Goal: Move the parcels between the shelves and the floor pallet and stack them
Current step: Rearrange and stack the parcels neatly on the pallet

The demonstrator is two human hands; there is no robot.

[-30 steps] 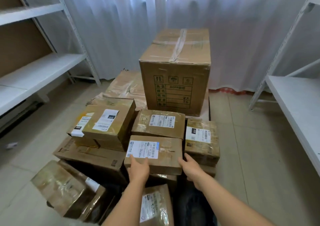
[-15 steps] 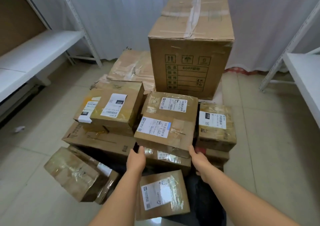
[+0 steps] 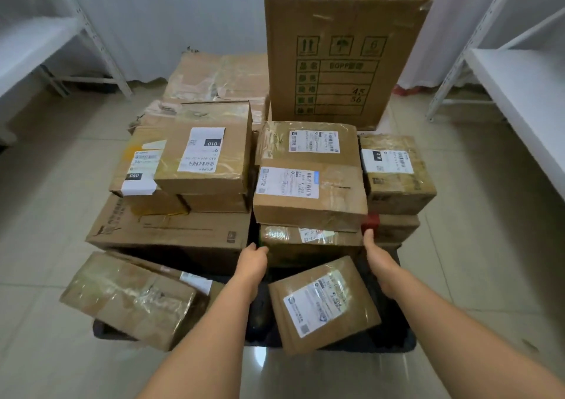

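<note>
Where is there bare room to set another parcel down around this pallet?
Bare white shelf at right and shelf at left. The tall box hides its top. Open floor flanks the pallet on both sides. The pallet itself is crowded with parcels; both hands reach into tight gaps.
</note>
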